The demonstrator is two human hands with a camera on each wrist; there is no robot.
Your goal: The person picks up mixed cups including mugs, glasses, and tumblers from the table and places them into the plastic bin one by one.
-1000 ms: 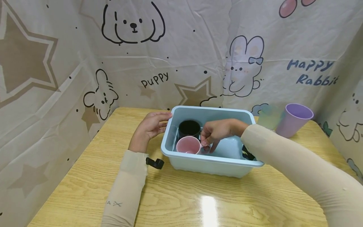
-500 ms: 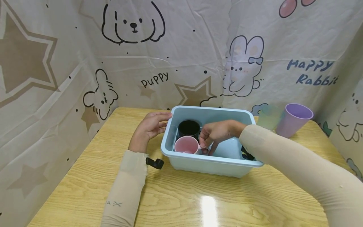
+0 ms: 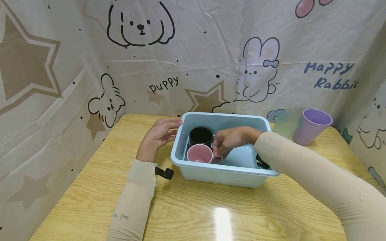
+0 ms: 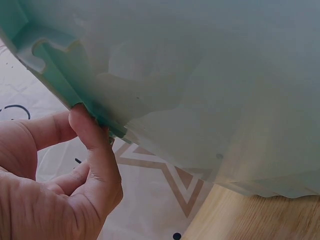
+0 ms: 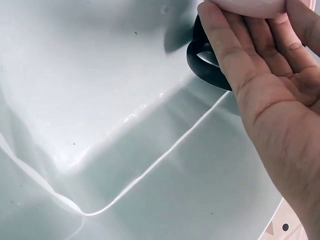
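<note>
A light blue plastic basin [image 3: 223, 171] stands on the wooden table. Inside, toward its left end, a pink mug [image 3: 199, 154] sits in front of a black mug [image 3: 200, 135], both upright with their mouths up. My right hand [image 3: 230, 140] reaches into the basin and pinches the pink mug's handle between thumb and fingers. In the right wrist view, the black mug's handle [image 5: 207, 72] shows beside those fingers. At the basin's left rim, my left hand [image 3: 163, 132] holds the edge with bent fingers; the left wrist view shows a fingertip against the rim's underside.
A purple cup [image 3: 313, 127] stands on the table right of the basin, near the back. Beside it is a blurred pale yellow-green shape [image 3: 286, 124]. A printed cloth [image 3: 205, 67] hangs behind the table [image 3: 181, 207]. Something black [image 3: 262, 162] shows at the basin's right end.
The pink mug shifted slightly left, then slightly back right, with my right hand staying at its handle. My left hand keeps its place on the rim.
</note>
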